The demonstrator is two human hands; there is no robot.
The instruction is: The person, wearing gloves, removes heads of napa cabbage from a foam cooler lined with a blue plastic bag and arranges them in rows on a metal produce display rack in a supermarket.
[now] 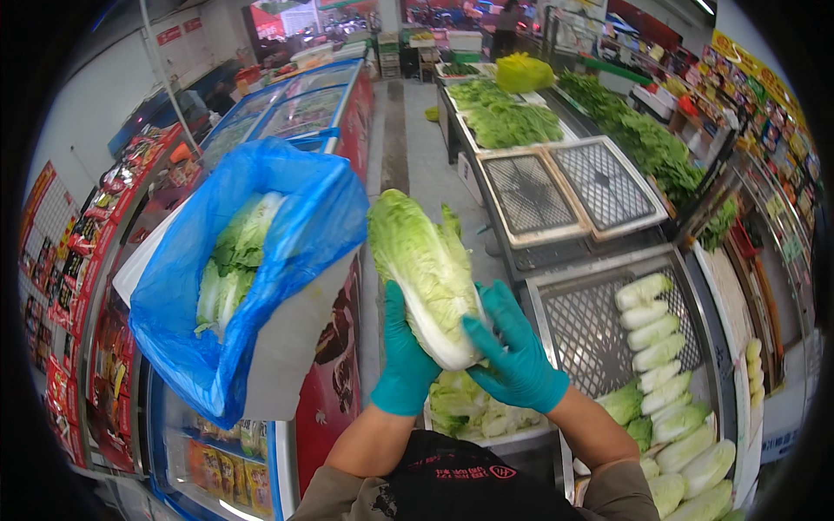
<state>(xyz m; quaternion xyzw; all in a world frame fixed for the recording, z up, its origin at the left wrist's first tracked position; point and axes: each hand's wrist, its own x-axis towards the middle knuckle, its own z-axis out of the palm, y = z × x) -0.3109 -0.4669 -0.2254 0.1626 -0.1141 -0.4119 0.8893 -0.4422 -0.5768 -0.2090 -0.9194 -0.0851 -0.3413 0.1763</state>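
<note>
A napa cabbage [427,273] is held up in front of me, its leafy green top pointing away and its white base towards my body. My left hand [404,365], in a teal glove, supports it from the left and below. On the right, my right hand [521,358], also gloved, has its fingers against the white base. To the left stands a box lined with a blue plastic bag [306,215]; more napa cabbages [241,241] lie inside it. Loose cabbage leaves [482,407] fill a container below my hands.
At right, a metal-framed display tray [573,325] holds a row of napa cabbages [658,332]. Beyond it are black mesh crates [531,189] and leafy greens [502,111]. Chest freezers [306,107] line the left of the aisle [423,124]. Packaged goods [85,234] hang at far left.
</note>
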